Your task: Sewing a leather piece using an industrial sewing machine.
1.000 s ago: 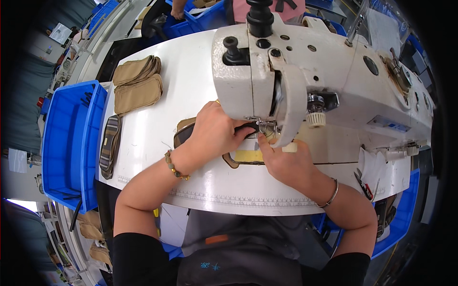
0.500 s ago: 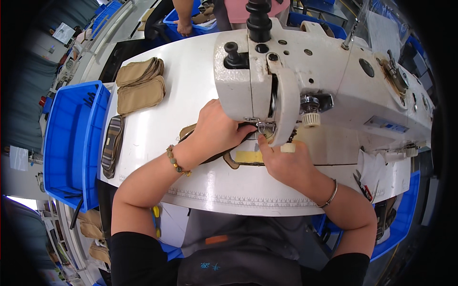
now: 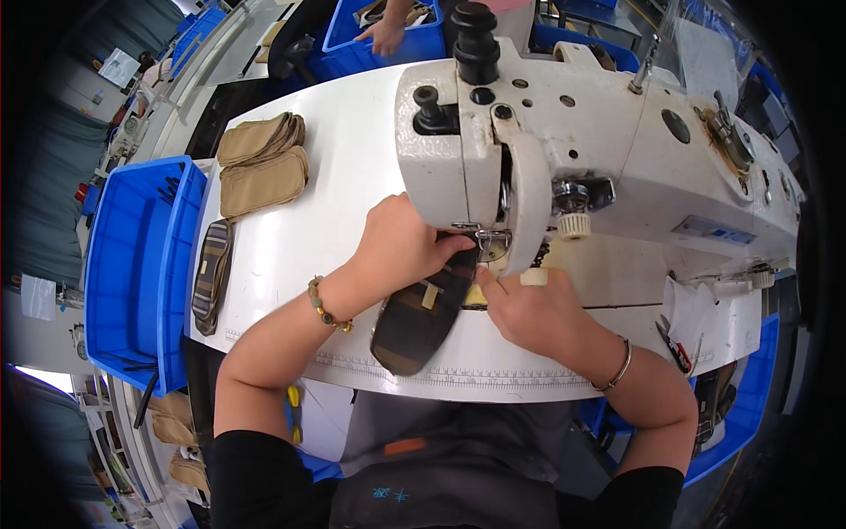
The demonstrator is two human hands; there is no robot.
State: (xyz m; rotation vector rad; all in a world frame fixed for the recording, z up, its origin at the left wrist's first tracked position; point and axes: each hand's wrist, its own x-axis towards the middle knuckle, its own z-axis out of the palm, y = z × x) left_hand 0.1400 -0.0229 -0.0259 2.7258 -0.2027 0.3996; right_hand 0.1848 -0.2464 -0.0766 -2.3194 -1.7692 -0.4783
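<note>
Dark striped piece [image 3: 414, 331] just swung round: free end now nr tabletop [image 3: 348, 132] front edge, other end by presser foot [image 3: 493, 244]; prob. being turned there. L hand [image 3: 395, 251]: thumb on piece, fingers part-hidden. R hand [image 3: 536, 309] index beside. Can't tell either grip.

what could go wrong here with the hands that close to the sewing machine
Pinched or pricked fingers: the left hand and right hand both work close to the presser foot, so a small slip might bring a fingertip under it.

Crooked stitching: the dark striped fabric piece might swing, since no hand steadies its rounded end, which lies over the printed ruler near the front edge of the white table.
</note>
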